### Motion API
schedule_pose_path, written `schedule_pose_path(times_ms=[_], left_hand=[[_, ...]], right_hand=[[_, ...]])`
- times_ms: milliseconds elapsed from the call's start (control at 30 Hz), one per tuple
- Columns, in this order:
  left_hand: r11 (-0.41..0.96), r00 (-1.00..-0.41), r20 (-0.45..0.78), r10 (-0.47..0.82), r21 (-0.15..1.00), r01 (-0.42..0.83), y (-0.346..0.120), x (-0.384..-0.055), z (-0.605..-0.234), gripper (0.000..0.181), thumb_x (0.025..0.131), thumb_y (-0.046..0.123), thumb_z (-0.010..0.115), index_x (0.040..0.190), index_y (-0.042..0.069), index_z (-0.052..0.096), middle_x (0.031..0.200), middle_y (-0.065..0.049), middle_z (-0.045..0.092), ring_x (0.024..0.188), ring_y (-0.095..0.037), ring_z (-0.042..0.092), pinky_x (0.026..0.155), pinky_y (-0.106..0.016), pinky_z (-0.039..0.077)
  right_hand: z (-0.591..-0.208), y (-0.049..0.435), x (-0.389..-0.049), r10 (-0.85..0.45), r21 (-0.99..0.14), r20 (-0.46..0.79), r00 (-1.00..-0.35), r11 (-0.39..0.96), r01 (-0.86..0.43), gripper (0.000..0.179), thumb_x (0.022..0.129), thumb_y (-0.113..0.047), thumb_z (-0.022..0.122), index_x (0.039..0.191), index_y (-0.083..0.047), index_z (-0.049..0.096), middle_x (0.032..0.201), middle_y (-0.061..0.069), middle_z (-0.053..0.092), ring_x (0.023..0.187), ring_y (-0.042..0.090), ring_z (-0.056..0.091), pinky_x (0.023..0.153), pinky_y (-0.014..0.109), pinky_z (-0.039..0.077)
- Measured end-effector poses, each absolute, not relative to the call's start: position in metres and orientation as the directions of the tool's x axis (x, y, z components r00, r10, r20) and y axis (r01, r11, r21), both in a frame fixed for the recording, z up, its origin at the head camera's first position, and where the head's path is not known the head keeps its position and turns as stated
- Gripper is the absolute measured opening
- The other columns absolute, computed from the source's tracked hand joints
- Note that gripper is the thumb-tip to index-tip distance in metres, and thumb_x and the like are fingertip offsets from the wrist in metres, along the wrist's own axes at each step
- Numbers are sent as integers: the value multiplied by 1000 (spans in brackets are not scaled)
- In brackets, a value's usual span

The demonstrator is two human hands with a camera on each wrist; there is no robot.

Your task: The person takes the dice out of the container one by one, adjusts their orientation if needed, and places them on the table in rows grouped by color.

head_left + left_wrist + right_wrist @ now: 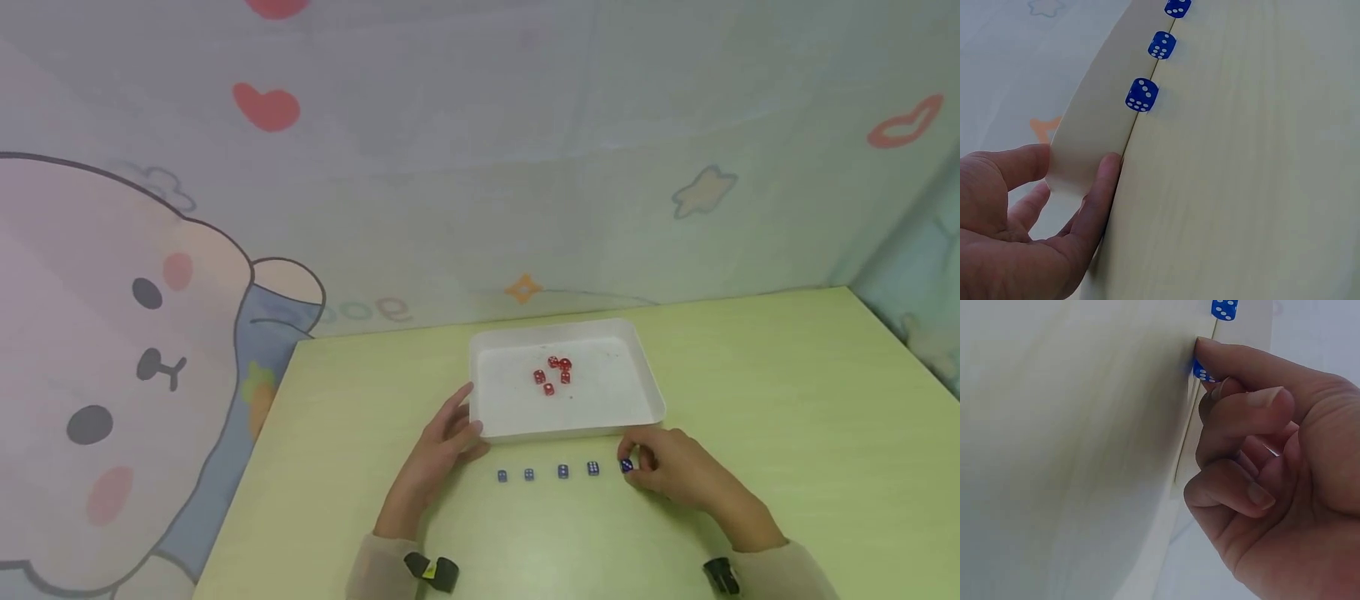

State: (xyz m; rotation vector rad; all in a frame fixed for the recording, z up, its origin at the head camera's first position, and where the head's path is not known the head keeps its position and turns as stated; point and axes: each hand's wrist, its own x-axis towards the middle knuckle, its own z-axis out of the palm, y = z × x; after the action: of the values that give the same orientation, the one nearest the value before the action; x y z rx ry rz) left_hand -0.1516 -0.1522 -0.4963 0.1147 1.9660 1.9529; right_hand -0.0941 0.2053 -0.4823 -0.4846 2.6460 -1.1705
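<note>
My right hand [675, 467] pinches a blue die [627, 466] with white pips between thumb and index finger, at the right end of a row of blue dice. In the right wrist view the fingers partly cover this die [1201, 372], and the other fingers are curled. To its left, several more blue dice [563, 472] stand spaced apart along the front of a white tray [517, 425]. At the tray's front left corner, my left hand [442, 446] holds the wall, its thumb and fingers on either side of the corner [1072, 165].
Several red dice [549, 389] lie clustered inside the tray. The pale yellow-green table [787, 400] reaches back to a printed cloth backdrop [480, 208]. Dark bands are around both wrists.
</note>
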Motion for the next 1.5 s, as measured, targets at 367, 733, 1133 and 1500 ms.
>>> schedule_pose_path(times_ms=[367, 733, 1133, 1500], left_hand=[[40, -929, -197, 314, 980, -195, -151, -153, -498, 69, 108, 12, 61, 168, 24, 31, 166, -23, 34, 145, -42, 47, 108, -41, 59], [48, -933, -196, 301, 981, -190, -154, -152, -497, 68, 108, 12, 61, 168, 23, 31, 165, -23, 36, 145, -42, 48, 108, -41, 59], [55, -932, -177, 317, 984, -168, -149, -151, -495, 68, 108, 14, 62, 168, 21, 31, 162, -24, 40, 142, -41, 50, 107, -41, 59], [62, -936, -188, 298, 982, -178, -146, -148, -494, 67, 109, 15, 61, 169, 21, 30, 165, -24, 38, 145, -43, 48, 108, -41, 59]], right_hand=[[-478, 208, -94, -378, -768, 4, -926, 591, -244, 29, 87, -5, 83, 113, -7, 68, 71, -10, 53, 59, 1, 45, 52, 18, 40], [-465, 194, -103, -282, -789, 196, -939, 523, -322, 14, 97, -7, 75, 108, -11, 68, 73, -10, 53, 62, 3, 48, 53, 19, 43], [-456, 187, -118, -106, -898, 190, -976, 382, -217, 39, 102, -11, 71, 139, -5, 60, 101, 3, 67, 90, 12, 65, 80, 18, 56], [-457, 188, -148, -17, -979, 42, -999, 197, -44, 37, 108, -19, 63, 141, -4, 59, 111, 11, 68, 101, 15, 69, 82, 22, 61]])
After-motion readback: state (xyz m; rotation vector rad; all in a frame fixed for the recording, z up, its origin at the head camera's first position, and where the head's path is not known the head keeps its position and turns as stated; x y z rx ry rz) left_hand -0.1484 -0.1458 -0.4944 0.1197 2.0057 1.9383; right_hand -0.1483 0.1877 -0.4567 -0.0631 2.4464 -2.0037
